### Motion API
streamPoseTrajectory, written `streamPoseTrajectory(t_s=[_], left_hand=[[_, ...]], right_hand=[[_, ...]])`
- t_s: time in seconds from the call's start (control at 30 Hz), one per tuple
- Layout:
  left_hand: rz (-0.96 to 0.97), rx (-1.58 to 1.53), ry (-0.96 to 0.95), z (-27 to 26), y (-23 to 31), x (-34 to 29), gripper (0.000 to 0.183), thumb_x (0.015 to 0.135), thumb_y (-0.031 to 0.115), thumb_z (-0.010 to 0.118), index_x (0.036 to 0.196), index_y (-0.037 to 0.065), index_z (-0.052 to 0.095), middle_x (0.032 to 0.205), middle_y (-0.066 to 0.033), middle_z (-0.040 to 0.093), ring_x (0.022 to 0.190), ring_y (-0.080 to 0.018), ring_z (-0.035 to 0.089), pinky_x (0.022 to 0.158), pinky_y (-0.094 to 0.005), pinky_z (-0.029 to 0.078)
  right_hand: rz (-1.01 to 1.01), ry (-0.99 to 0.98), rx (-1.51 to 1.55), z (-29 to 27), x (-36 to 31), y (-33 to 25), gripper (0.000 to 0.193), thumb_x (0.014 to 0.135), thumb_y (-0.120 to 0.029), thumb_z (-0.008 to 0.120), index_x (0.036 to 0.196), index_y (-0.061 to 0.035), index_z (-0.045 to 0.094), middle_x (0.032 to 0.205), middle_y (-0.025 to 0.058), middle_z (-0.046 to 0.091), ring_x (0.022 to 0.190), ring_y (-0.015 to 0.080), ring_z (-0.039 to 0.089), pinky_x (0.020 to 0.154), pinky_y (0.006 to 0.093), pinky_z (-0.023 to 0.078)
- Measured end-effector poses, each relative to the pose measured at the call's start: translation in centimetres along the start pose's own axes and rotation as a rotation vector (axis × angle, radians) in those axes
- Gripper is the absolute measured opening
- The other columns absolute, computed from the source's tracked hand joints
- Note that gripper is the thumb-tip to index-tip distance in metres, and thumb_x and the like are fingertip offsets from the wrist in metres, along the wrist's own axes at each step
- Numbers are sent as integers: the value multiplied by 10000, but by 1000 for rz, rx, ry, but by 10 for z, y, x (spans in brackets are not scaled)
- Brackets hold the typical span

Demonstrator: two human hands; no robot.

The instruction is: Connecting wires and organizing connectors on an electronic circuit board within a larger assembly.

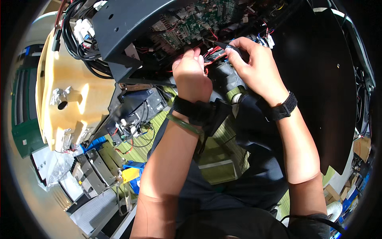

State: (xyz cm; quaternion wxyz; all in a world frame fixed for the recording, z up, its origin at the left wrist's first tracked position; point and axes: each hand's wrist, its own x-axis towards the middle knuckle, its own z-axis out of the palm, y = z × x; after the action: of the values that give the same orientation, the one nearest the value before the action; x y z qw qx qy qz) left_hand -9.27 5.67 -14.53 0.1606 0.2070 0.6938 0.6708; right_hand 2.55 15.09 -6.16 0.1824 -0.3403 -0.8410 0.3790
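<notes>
A dark metal housing stands open before me, with a green circuit board inside it. Red and black wires run along the board's lower edge. My left hand reaches in at these wires with its fingers bent together; the fingertips are partly hidden, so what they pinch does not show. To its right, my right hand grips a slim, dark, pointed tool between thumb and forefinger. The tool's tip points left toward the wires below the board. Its exact kind is unclear.
A bundle of black cables with white connectors hangs at the left, beside a large yellow panel. A broad black panel stands at the right. Electronic parts and a blue bin lie lower left.
</notes>
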Motion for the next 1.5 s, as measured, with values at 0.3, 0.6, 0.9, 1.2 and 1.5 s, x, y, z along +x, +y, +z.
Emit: streamPoseTrajectory(t_s=[0.3,0.6,0.9,1.2,1.5], left_hand=[[-665,-683,253,19,57,3,267,935,107,510,1130,-24,385,1090,-153,544,1026,-199,564,940,-288,449],[-647,-677,227,17,56,5,262,952,91,462,1150,-68,398,1133,-177,530,1117,-248,538,1004,-333,426],[-625,-750,188,26,60,5,254,959,93,441,1147,-78,461,1159,-161,537,1141,-249,527,1008,-354,428],[-300,-501,-107,14,-3,9,245,941,106,492,1098,-72,431,1164,-182,531,1144,-271,535,1022,-366,423],[-503,-678,191,12,37,-6,144,947,62,469,1017,-44,538,1042,-126,580,1008,-167,569,889,-256,471]], right_hand=[[-129,20,-82,8,0,9,256,879,-258,564,973,-31,636,907,198,652,871,364,626,748,439,498],[69,-53,-194,-12,1,3,270,843,-263,590,966,-38,675,828,210,662,816,368,646,750,439,513],[-13,113,-119,1,4,22,302,878,-283,577,1016,-26,655,940,192,665,903,351,634,791,430,502],[-29,85,-166,6,6,26,311,890,-300,561,1028,-33,642,926,184,663,912,348,630,797,445,498],[-22,34,-285,-10,-2,-8,271,863,-266,543,865,-8,626,790,194,651,794,362,637,724,457,506]])
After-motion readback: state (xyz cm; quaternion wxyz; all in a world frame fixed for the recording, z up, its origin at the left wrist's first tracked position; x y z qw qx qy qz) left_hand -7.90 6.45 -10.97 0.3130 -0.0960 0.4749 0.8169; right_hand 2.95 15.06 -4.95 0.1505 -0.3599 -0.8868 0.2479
